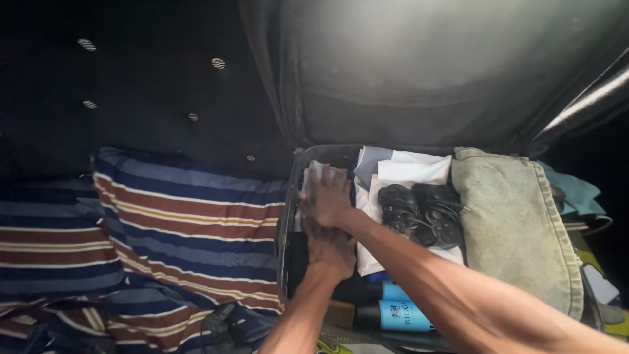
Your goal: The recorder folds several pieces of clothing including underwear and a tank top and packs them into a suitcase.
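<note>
Head view: I see my right hand (pixel 325 196) flat, fingers spread, pressing a pale folded cloth (pixel 313 176) at the left edge of the open suitcase (pixel 283 229). My left hand (pixel 331 246) lies just beneath it, palm down on dark clothes; whether either holds anything I cannot tell. Black sandals (pixel 422 211) sit beside them, near a beige garment (pixel 511 223) and blue bottles (pixel 401 313).

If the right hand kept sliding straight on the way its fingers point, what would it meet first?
Probably the suitcase's back wall, just past the folded white cloth that the right hand presses flat. Its fingers point up-left toward that rim; depth is unclear.
</note>
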